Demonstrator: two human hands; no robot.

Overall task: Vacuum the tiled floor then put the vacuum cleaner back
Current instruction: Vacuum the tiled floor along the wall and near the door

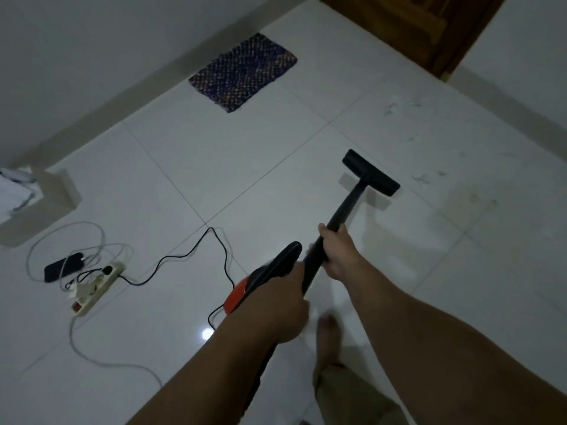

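We are gripping the vacuum cleaner [264, 277] with both hands: left hand [276, 311] curled around the handle by the red body, right hand [337, 250] wrapped around the black tube [343, 216]. The floor nozzle [369, 172] is resting flat on the tiled floor [214, 167], near dust smudges [426, 177] to its right. Risks we are noting: the black power cord [196, 253] is looping close behind us toward the power strip [98, 285], so a long push could be tugging the plug loose, or snagging our bare foot [328, 335].
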